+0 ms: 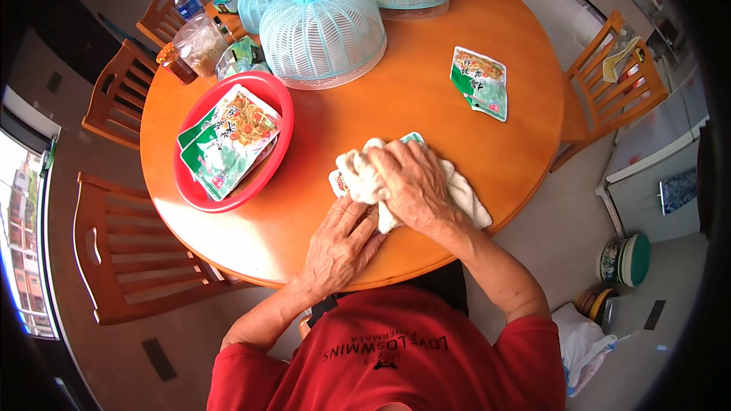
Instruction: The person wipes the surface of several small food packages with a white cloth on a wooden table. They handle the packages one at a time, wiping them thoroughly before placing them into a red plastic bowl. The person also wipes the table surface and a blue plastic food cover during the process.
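My right hand (417, 189) is closed on a bunched white cloth (466, 196), pressed onto a food packet (413, 138) near the table's front edge. The cloth covers most of this packet, so only a white corner and a green edge show. My left hand (335, 247) lies flat with fingers extended at the packet's near left side, its fingertips beside the cloth. To the left, a red plastic basin (285, 106) holds several green and white food packets (237, 137) with noodles pictured on them. A similar packet (480, 80) lies alone on the table, farther right.
Blue mesh food covers (324, 34) stand at the back of the round wooden table (426, 53). Left of them are a clear plastic bag (200, 42), a jar (177, 65) and a water bottle (187, 1). Wooden chairs (137, 247) surround the table.
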Demonstrator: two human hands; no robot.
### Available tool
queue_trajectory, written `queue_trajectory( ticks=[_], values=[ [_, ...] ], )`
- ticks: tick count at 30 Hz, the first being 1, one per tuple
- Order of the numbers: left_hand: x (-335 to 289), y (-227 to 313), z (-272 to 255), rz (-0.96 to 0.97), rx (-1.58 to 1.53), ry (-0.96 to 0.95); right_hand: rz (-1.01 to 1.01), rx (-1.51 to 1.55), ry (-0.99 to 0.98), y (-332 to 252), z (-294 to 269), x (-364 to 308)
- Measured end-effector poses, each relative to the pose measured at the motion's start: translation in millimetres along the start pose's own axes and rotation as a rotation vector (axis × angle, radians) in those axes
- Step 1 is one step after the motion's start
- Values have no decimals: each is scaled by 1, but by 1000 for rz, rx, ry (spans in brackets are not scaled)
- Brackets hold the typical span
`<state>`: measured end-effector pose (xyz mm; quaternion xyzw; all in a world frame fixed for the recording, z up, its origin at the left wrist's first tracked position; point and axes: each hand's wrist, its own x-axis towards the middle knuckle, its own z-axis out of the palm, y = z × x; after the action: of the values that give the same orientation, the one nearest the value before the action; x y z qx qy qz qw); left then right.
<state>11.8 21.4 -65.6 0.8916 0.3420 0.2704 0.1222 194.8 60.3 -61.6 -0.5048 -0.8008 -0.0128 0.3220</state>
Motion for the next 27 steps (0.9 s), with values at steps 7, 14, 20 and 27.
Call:
queue_trajectory(
  ticks=[7, 14, 20, 27],
  values=[
    [0, -2, 0, 36, 46, 28, 232, -225, 49, 49, 1, 14],
    [3, -7, -2, 46, 4, 38, -105, -18, 79, 29, -11, -13],
    [5, -18, -6, 31, 103, 14, -233, 189, -186, -1, -42, -55],
    [17, 11, -17, -65, 154, 106, 190, 818, -308, 20, -79, -42]
  ],
)
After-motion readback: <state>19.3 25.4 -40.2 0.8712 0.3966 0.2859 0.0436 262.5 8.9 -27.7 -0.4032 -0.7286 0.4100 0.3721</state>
